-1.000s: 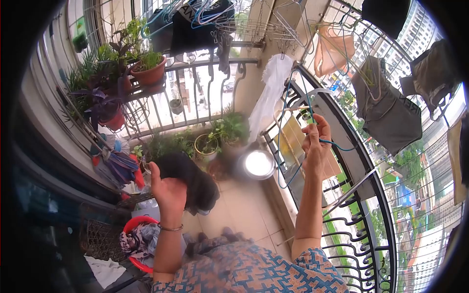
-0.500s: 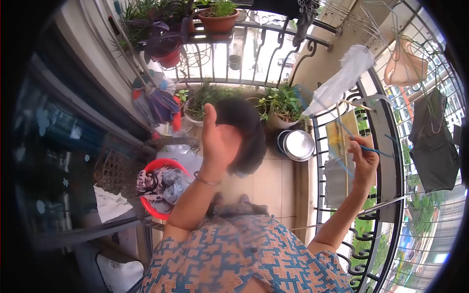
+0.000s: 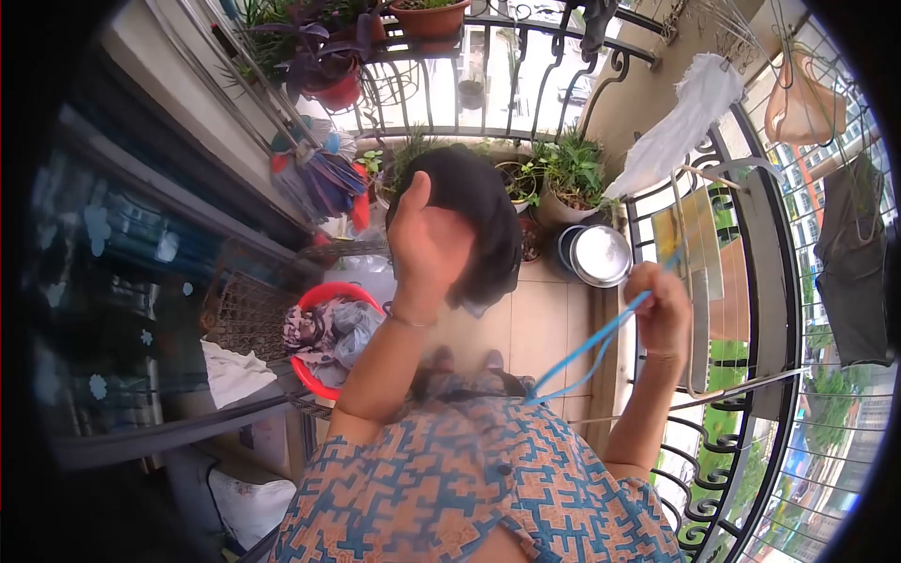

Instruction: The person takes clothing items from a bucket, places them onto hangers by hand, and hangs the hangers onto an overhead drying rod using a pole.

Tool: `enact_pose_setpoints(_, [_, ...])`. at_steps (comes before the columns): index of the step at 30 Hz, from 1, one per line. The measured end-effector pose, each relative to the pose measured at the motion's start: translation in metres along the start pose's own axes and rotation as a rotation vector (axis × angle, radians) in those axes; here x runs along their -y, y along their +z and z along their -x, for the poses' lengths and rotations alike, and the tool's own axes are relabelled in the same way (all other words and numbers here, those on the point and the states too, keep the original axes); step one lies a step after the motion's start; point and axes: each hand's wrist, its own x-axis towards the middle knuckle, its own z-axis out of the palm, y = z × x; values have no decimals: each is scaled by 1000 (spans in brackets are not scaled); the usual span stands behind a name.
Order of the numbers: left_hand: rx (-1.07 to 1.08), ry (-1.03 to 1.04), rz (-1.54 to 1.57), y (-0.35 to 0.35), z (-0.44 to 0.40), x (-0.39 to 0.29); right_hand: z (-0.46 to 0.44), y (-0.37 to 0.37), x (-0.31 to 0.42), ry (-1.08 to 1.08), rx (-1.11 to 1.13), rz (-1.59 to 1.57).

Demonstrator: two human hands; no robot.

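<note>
A dark black cloth garment hangs over and around the fingers of my left hand. The palm and raised thumb show, while the fingers are hidden in the cloth. On the right, my right hand is closed on a thin blue clothes hanger. The hanger's long part slants down and left toward my shirt front, apart from the black garment. Below and left of my left hand, a red basin on the floor holds crumpled grey and patterned clothes.
Potted plants line the far balcony railing. A blue bucket with a metal basin stands near the right wall. Mops lean at the left. White cloth and dark trousers hang at right.
My right hand has turned and moved left and down, swinging the hanger from the railing side toward my body. My left hand still has the black garment, and the view has shifted slightly.
</note>
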Motion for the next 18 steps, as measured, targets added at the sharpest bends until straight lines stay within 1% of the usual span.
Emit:
enact_pose_setpoints(4, [25,-16,-29,-6,-1,6,-6,45,-46,311,125,-145])
enact_pose_setpoints(6, [37,-33,-56,-16,-4,11,-7,68,-61,465,116,-194])
enact_pose_setpoints(7, [9,-17,-88,-18,-5,14,-9,76,-65,497,154,-218])
enact_pose_setpoints(9, [-45,17,-151,-20,-8,20,-13,85,-73,536,133,-245])
enact_pose_setpoints(12, [-32,7,-141,-21,-7,23,-17,88,-83,580,124,-260])
enact_pose_setpoints(14, [27,410,-844,-48,-7,34,-19,88,-85,601,140,-243])
enact_pose_setpoints(15, [59,612,-1194,-50,-7,36,-20,89,-85,604,137,-231])
enact_pose_setpoints(18, [107,801,-1556,-52,-7,36,-21,91,-86,596,127,-181])
